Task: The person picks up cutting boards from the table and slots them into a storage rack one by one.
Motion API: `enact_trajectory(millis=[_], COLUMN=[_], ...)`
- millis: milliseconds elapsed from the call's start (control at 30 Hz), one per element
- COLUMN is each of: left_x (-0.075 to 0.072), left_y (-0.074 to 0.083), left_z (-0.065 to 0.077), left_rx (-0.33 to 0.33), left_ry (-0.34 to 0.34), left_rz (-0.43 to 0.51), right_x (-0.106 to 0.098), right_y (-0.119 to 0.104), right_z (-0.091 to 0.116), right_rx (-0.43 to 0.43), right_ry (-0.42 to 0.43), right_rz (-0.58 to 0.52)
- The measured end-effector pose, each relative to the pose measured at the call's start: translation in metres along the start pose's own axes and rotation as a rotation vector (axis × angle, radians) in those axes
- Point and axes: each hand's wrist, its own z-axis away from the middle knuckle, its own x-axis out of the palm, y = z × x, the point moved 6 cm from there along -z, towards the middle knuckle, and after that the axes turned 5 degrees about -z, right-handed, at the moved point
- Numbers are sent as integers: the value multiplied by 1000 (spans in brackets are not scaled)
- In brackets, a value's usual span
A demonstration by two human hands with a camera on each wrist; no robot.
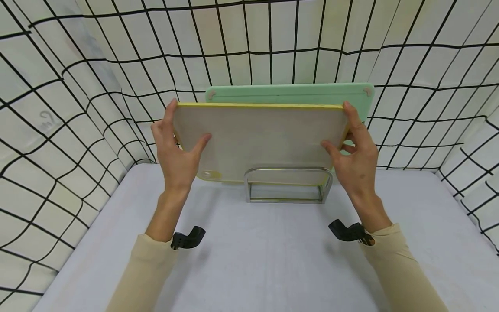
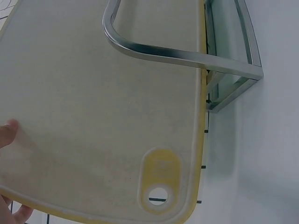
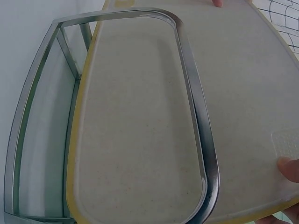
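Both hands hold a grey cutting board (image 1: 257,138) with a yellow edge, tilted upright. My left hand (image 1: 175,149) grips its left end, thumb on the near face and fingers round the edge. On the opposite end my right hand (image 1: 356,154) grips it the same way. The board's lower part stands behind the front bar of a metal rack (image 1: 286,200). In the left wrist view a yellow patch with a hanging hole (image 2: 161,170) shows at one corner. Behind it a mint-green board (image 1: 288,92) stands upright, mostly hidden.
A white cloth-covered table (image 1: 257,260) lies under the rack. Black wire grid panels (image 1: 270,52) rise at the back and both sides, with pale sheeting behind them. A black strap mount (image 1: 189,237) sits on each wrist.
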Motion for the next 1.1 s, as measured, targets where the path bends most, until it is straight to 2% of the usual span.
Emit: enact_trajectory(millis=[200,533,1100], left_x=[2,8,14], left_y=[4,8,13], left_z=[1,3,7], left_rx=[9,22,60], left_ry=[-9,-17,-28], left_rz=[-6,-21,-30], right_x=[-4,-10,-20], right_y=[3,3,5], right_z=[1,0,0], right_rx=[20,-2,16], right_ry=[3,-6,11], right_rz=[9,13,4])
